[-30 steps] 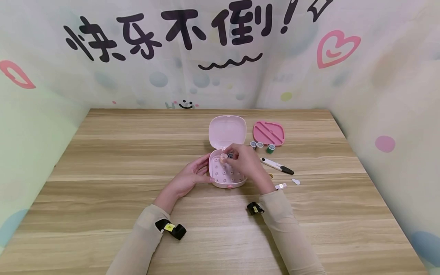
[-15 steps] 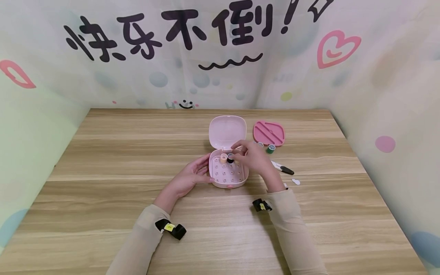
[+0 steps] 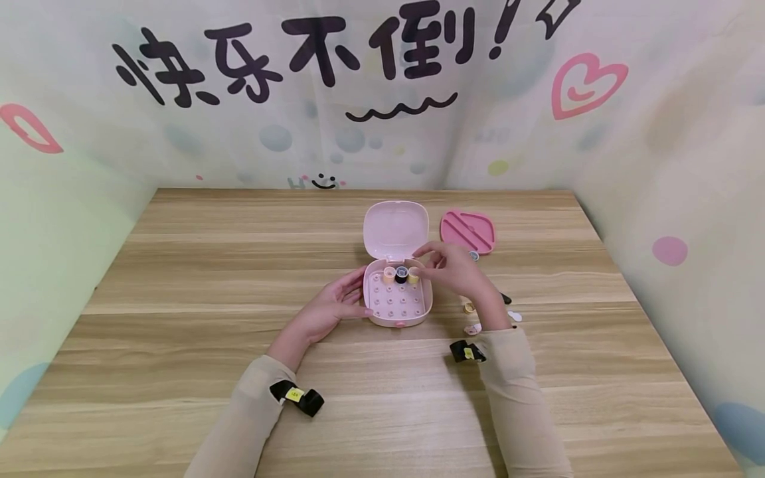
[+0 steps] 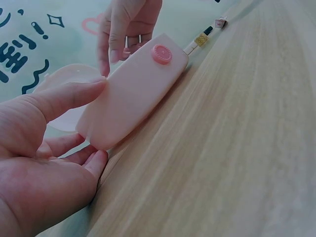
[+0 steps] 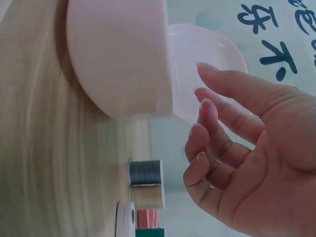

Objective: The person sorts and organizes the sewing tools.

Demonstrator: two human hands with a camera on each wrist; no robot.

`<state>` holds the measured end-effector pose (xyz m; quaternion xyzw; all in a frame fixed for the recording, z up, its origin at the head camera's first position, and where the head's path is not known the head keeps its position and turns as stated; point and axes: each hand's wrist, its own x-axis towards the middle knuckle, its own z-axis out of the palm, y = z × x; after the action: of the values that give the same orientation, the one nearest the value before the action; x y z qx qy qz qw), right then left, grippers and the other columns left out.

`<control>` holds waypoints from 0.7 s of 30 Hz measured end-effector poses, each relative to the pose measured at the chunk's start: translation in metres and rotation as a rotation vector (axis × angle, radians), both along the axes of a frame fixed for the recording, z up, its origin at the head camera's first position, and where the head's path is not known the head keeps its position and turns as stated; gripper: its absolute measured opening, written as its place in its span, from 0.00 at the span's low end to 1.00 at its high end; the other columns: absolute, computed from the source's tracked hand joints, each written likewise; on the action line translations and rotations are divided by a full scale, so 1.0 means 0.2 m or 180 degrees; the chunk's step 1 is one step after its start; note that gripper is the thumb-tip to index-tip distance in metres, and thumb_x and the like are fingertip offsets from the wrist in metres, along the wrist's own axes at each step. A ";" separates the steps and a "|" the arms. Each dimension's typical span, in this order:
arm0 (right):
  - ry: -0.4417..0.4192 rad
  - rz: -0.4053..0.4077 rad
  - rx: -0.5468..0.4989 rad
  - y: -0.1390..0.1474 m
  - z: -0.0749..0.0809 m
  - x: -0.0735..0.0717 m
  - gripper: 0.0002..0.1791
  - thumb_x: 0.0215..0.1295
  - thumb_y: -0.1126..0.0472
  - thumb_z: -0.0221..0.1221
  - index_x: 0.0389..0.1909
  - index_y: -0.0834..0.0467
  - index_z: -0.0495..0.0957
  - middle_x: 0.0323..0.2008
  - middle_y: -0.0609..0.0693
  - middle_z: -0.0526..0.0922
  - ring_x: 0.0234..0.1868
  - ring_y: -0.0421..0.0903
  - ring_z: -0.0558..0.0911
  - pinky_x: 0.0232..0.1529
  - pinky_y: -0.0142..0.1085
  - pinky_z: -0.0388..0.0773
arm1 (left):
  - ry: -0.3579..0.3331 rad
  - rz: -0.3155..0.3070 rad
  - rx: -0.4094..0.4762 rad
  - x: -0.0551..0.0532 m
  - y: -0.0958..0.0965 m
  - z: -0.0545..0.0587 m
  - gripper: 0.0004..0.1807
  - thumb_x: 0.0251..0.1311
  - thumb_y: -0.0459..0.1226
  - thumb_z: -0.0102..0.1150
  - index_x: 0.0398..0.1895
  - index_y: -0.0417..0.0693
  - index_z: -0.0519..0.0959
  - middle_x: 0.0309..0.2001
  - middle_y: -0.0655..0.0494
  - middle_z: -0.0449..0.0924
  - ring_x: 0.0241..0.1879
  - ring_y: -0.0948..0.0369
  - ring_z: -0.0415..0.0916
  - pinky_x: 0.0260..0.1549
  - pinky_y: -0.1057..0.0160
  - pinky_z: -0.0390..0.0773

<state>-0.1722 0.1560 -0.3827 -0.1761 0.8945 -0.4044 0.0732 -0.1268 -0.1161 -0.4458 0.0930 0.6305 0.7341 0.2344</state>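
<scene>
A pale pink sewing box stands with its lid raised, rows of small pegs on its floor. Along the back row sit a peach thread spool, a black spool and a yellow spool. My left hand grips the box's left side, thumb at the front rim and fingers along the outer wall. Over the right rear rim hovers my right hand, fingertips close by the yellow spool. In the right wrist view its fingers are loosely bent with nothing between them.
Right of the box lie a pink divided tray, a gold thimble and a small white flat piece. A dark grey spool, a beige spool and a green spool stand beyond the right hand.
My right hand has moved rightward, from pinching the peach spool, past the black one, to beside the yellow one, uncovering all three. The left hand has stayed on the box.
</scene>
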 end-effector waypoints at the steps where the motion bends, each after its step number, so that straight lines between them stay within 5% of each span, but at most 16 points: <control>1: -0.0024 0.0006 -0.0012 0.01 0.00 0.00 0.17 0.63 0.66 0.72 0.51 0.67 0.85 0.28 0.52 0.80 0.32 0.46 0.76 0.31 0.33 0.73 | 0.0003 -0.0002 0.0000 0.00 0.00 0.00 0.52 0.59 0.18 0.62 0.84 0.33 0.47 0.83 0.34 0.48 0.83 0.42 0.46 0.83 0.48 0.50; 21: -0.0054 -0.0171 -0.0061 0.19 0.00 -0.03 0.21 0.64 0.65 0.72 0.56 0.68 0.83 0.34 0.57 0.84 0.36 0.49 0.80 0.35 0.33 0.79 | 0.0010 -0.0028 0.0011 0.00 0.00 0.00 0.52 0.59 0.18 0.63 0.84 0.33 0.47 0.83 0.33 0.49 0.83 0.41 0.47 0.83 0.47 0.50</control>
<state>-0.1782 0.1934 -0.3817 -0.1493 0.8943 -0.4162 0.0682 -0.1266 -0.1163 -0.4457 0.0974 0.6291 0.7340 0.2365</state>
